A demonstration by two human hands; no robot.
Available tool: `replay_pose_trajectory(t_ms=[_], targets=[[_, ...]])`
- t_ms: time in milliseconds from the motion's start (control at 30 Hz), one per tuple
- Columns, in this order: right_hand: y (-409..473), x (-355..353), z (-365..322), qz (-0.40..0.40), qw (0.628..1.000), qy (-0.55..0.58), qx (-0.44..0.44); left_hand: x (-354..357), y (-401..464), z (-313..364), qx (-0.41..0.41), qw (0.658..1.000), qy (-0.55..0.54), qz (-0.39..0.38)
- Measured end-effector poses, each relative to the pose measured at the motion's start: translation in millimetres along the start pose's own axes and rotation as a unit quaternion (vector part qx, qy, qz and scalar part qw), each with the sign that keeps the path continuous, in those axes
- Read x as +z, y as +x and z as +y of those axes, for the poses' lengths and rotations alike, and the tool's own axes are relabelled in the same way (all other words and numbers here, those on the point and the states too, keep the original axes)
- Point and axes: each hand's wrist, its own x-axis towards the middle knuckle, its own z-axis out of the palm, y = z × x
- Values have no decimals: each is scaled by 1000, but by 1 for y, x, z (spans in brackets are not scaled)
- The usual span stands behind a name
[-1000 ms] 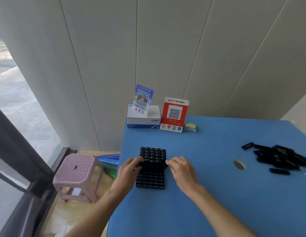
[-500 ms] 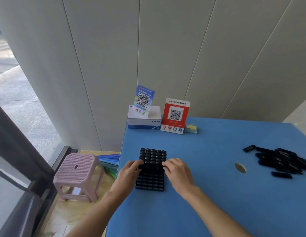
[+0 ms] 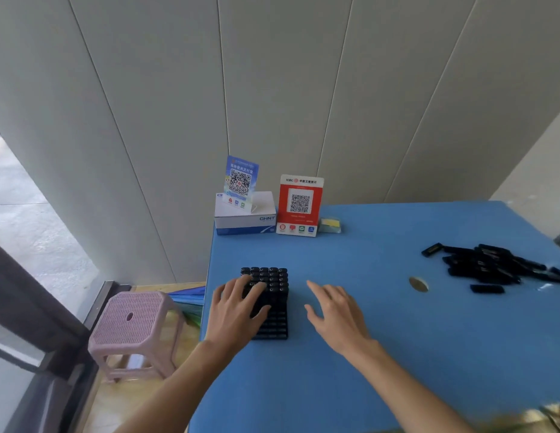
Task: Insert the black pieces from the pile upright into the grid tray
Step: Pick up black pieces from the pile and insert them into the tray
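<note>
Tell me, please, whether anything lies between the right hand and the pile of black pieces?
Nothing visible does: only bare blue table with a small round hole separates the right hand from the pile.

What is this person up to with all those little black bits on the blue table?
A person is filling a black grid tray with small black plastic pieces from a loose pile at the right of the blue table. The far rows already hold upright pieces. The left hand rests on the tray, fingers over those pieces, while the right hand hovers open beside it, holding nothing.
</note>
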Motion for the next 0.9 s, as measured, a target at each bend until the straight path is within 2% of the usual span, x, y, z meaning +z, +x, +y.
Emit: replay_pose_trajectory(t_ms=[267, 667, 900], targets=[[-48, -50, 91, 13, 998, -38, 41, 17, 17, 89, 31, 999, 2, -36], [-189, -142, 277, -9, 991, -38, 127, 87, 2, 320, 55, 992, -36, -105], [-229, -157, 356, -18, 982, -34, 187, 113, 16, 387, 77, 987, -53, -132]])
